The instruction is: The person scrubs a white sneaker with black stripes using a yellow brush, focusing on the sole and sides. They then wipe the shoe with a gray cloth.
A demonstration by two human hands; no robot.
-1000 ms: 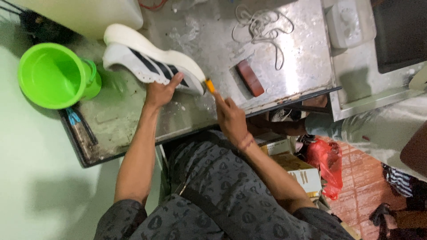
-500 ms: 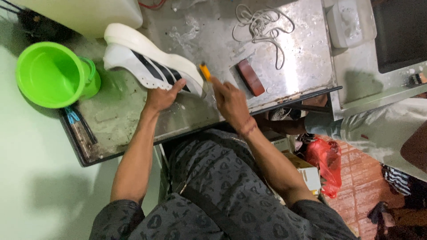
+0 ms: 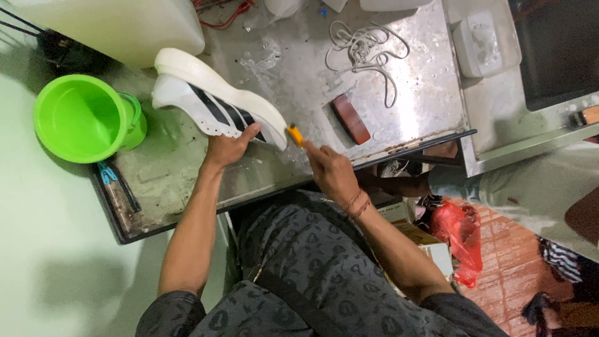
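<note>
Fingers of the left hand [image 3: 229, 148] clasp a white sneaker [image 3: 215, 100]; the right hand [image 3: 331, 171] pinches a small yellow tool [image 3: 294, 135].

Tilted on its side on the wet metal table [image 3: 293, 68], the sneaker shows black stripes and a thick pale sole. Its toe end points toward the yellow tool, whose tip sits just beside it. Beyond the sneaker's heel stands a green plastic jug [image 3: 84, 117]; on the toe side lies a brown brush block [image 3: 350, 118], with loose white laces [image 3: 365, 50] farther off.
</note>
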